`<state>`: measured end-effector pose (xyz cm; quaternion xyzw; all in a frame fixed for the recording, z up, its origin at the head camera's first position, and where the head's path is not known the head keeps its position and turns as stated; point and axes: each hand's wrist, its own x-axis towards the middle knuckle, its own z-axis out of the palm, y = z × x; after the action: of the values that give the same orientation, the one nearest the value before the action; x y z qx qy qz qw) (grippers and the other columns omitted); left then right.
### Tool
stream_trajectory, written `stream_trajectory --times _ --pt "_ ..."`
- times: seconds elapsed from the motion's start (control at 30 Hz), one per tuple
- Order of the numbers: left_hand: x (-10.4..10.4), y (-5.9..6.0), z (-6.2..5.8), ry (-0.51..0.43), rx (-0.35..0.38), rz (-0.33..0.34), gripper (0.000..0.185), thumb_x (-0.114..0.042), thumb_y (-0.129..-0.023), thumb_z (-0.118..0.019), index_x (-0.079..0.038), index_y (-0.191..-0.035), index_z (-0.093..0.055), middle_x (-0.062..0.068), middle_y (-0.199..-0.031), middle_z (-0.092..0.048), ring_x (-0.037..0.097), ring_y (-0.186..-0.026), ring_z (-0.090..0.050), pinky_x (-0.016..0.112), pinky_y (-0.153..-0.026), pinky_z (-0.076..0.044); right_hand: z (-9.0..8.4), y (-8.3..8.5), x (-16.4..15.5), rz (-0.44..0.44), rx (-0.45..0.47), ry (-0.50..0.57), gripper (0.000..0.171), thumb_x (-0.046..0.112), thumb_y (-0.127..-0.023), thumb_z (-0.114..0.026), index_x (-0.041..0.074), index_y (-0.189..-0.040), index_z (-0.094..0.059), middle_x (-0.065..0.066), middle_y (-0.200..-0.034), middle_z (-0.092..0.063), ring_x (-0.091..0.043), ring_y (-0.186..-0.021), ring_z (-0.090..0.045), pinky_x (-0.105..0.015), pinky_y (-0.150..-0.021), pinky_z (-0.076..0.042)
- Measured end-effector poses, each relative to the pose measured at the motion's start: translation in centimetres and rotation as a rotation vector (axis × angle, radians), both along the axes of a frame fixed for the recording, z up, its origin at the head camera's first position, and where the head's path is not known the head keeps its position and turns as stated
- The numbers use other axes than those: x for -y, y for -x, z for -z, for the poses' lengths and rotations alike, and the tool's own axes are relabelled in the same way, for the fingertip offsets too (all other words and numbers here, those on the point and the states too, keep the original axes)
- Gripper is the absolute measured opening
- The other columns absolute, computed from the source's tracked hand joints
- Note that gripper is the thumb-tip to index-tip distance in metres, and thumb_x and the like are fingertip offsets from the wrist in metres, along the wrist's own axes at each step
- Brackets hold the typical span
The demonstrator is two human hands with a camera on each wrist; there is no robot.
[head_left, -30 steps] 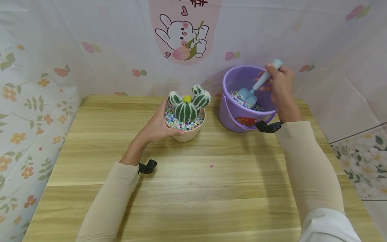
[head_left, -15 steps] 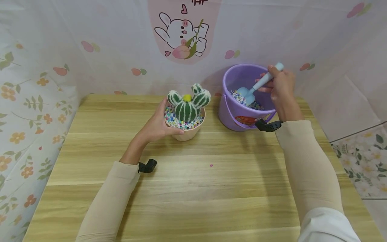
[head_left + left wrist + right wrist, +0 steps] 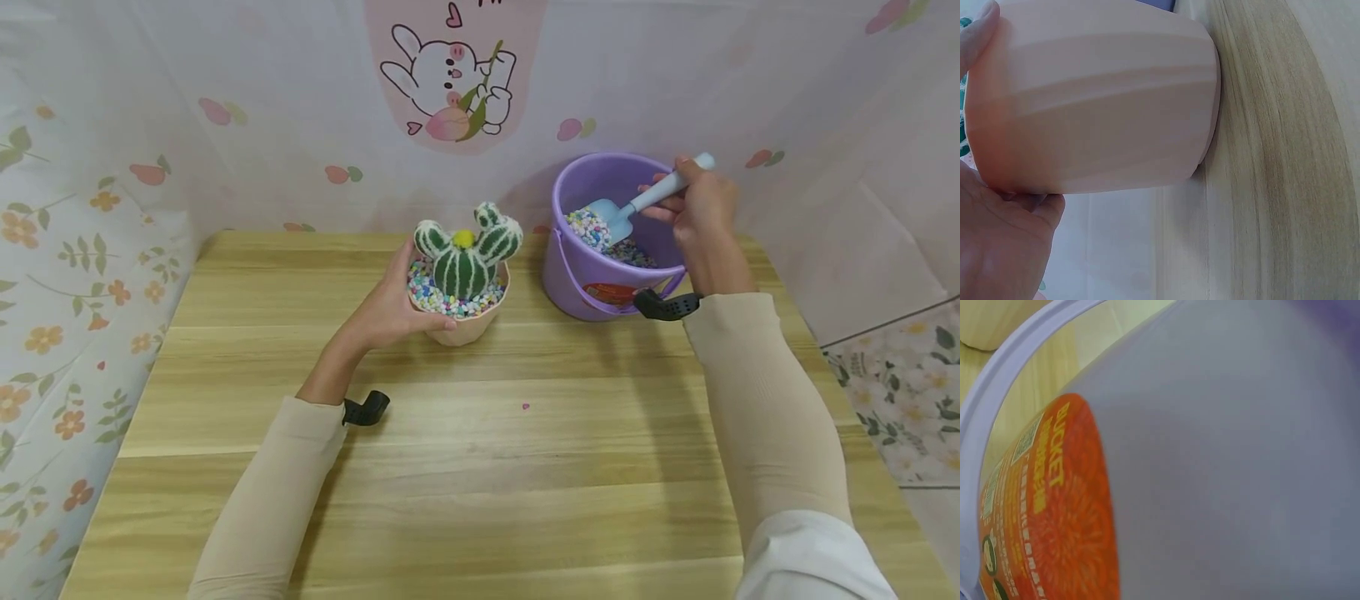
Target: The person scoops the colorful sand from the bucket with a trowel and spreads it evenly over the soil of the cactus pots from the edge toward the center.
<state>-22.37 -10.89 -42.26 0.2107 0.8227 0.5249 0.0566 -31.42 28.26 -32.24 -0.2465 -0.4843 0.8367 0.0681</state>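
Note:
My left hand [image 3: 388,307] grips the side of a peach-coloured flowerpot [image 3: 463,332], its thumb along the front. In the pot a green knitted cactus [image 3: 462,271] with a yellow top stands amid colourful pebbles [image 3: 427,296]. The left wrist view shows the pot's faceted wall [image 3: 1104,100] close up, its base on the table. Over a purple bucket [image 3: 567,271], my right hand [image 3: 705,204] holds a light blue scoop [image 3: 660,192] by its handle. The scoop's blade, inside the bucket, bears a heap of pebbles [image 3: 588,229]. Only the bucket's outer wall [image 3: 1222,456] fills the right wrist view; that hand is hidden there.
The wooden table [image 3: 465,483] backs onto a patterned cloth [image 3: 285,125]. On the tabletop in front of the pot lies one tiny pink pebble [image 3: 526,407]. The bucket's handle [image 3: 573,279] hangs down its front, across the red label [image 3: 609,293].
The scoop has tilted flatter and its blade has risen slightly, with more pebbles showing on it. My right hand has shifted a little to the right. The left hand keeps its hold on the flowerpot.

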Motion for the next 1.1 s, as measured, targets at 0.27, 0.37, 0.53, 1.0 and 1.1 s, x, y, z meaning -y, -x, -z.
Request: stream_trajectory --times 0.27,0.37,0.53,1.0,1.1 --pt "0.1 0.3 0.0 -0.013 0.015 0.018 0.12 -0.024 -0.067 -0.09 -0.026 -0.155 -0.008 0.004 -0.152 -0.026 0.02 -0.137 -0.028 0.046 -0.115 -0.025 -0.2 0.0 0.0 0.024 -0.017 0.058 0.025 0.013 -0.097 -0.06 0.009 -0.121 -0.06 -0.018 -0.073 -0.067 -0.037 -0.065 -0.071 -0.049 -0.051 -0.055" --pt "0.2 0.7 0.0 -0.021 0.021 0.032 0.122 -0.017 -0.067 -0.09 -0.022 -0.156 -0.006 0.007 -0.153 -0.024 0.023 -0.139 -0.026 0.047 -0.116 -0.023 -0.2 -0.2 0.0 0.03 -0.031 0.071 0.025 0.013 -0.097 -0.059 0.01 -0.122 -0.06 -0.017 -0.074 -0.067 -0.037 -0.067 -0.071 -0.048 -0.052 -0.055" --pt "0.4 0.8 -0.1 -0.004 0.013 0.045 0.122 -0.021 -0.068 -0.09 -0.028 -0.155 -0.006 0.004 -0.155 -0.021 0.019 -0.14 -0.024 0.044 -0.116 -0.022 -0.2 -0.3 -0.1 0.047 -0.049 0.052 0.018 0.015 -0.098 -0.059 0.008 -0.114 -0.061 -0.017 -0.075 -0.069 -0.036 -0.071 -0.072 -0.046 -0.051 -0.055" --pt "0.4 -0.2 -3.7 -0.006 0.071 0.128 0.117 -0.009 -0.072 -0.085 -0.01 -0.156 -0.003 0.016 -0.157 -0.014 0.028 -0.143 -0.021 0.047 -0.118 -0.02 -0.8 -0.7 -1.1 0.148 -0.037 0.124 0.03 0.015 -0.098 -0.058 0.017 -0.128 -0.061 -0.015 -0.081 -0.067 -0.036 -0.079 -0.072 -0.045 -0.053 -0.056" --pt "0.6 0.0 -3.9 0.013 0.075 0.14 0.118 -0.009 -0.073 -0.085 -0.009 -0.156 -0.002 0.016 -0.157 -0.014 0.028 -0.143 -0.021 0.047 -0.118 -0.019 -0.9 -0.7 -1.1 0.161 -0.037 0.161 0.029 0.015 -0.098 -0.057 0.019 -0.127 -0.063 -0.015 -0.085 -0.066 -0.036 -0.081 -0.072 -0.047 -0.055 -0.056"
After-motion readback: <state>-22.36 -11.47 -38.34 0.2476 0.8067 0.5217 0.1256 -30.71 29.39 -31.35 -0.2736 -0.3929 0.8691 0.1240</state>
